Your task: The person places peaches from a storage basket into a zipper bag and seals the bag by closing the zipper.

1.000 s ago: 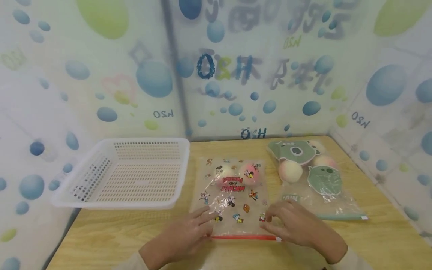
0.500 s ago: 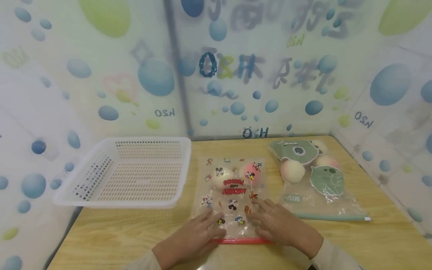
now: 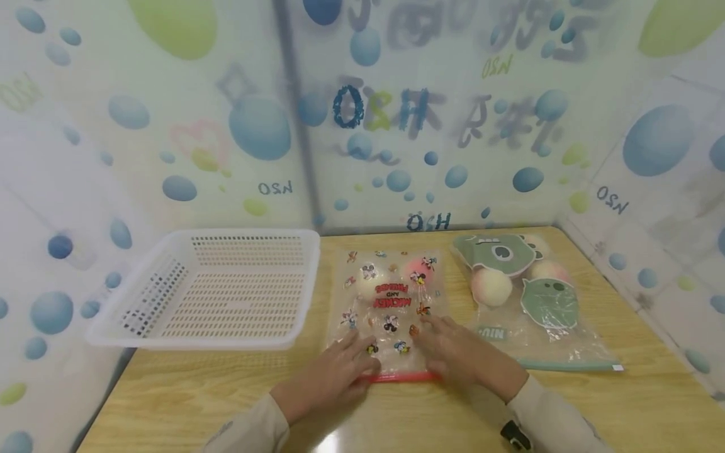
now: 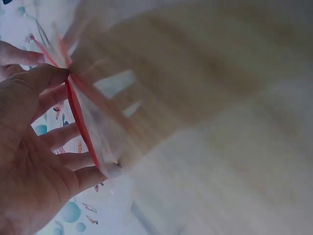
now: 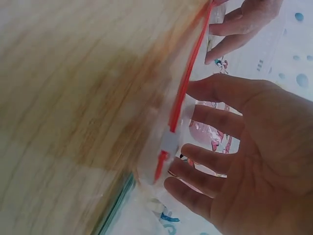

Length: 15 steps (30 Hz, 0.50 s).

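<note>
A clear zip bag with red lettering and small cartoon figures lies flat on the table. Two round things show inside it, one whitish and one pink, peach-like in look. My left hand rests its outstretched fingers on the bag's near left part. In the left wrist view its thumb touches the red zip strip. My right hand lies over the near right part, its fingers extended. Its thumb meets the zip in the right wrist view, near a white slider.
A white plastic basket with slotted sides stands at the left. On the right lies a second zip bag, with green cartoon prints, a green zip and several pink-and-white round things. Patterned curtains surround the wooden table.
My right hand has come in from the bag's right edge onto its near part. Over the last half second the bag has slid away from me, with both hands moving along.
</note>
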Each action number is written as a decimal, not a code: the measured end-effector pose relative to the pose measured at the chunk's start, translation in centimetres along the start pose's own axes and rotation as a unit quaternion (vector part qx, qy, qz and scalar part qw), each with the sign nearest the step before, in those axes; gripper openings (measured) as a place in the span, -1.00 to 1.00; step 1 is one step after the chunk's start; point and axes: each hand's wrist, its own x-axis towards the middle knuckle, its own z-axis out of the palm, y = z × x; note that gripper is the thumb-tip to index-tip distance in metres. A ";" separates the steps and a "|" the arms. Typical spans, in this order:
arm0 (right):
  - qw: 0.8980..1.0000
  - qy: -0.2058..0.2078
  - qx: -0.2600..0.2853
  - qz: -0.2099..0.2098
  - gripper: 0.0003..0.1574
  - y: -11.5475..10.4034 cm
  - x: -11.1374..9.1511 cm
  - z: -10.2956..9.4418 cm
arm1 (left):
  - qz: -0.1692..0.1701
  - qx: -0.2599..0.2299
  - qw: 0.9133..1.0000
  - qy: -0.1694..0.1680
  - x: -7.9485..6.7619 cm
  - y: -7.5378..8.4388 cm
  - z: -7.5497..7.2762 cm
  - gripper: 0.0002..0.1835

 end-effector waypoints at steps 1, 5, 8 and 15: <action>1.000 -0.004 0.003 0.005 -0.45 0.1 0.1 0.0 | -0.002 0.000 1.000 -0.003 0.2 -0.1 -0.1 -0.77; 0.998 -0.026 0.031 0.042 -0.41 0.8 0.5 -0.1 | -0.022 -0.017 0.999 -0.024 0.9 -0.8 -0.4 -0.76; 0.997 -0.034 0.044 0.061 -0.40 1.4 0.7 -0.2 | -0.039 -0.031 0.998 -0.037 1.4 -1.3 -0.5 -0.74; 0.997 -0.003 0.044 0.057 -0.42 2.4 0.8 0.2 | -0.029 -0.023 0.999 -0.020 2.5 -1.7 -0.2 -0.77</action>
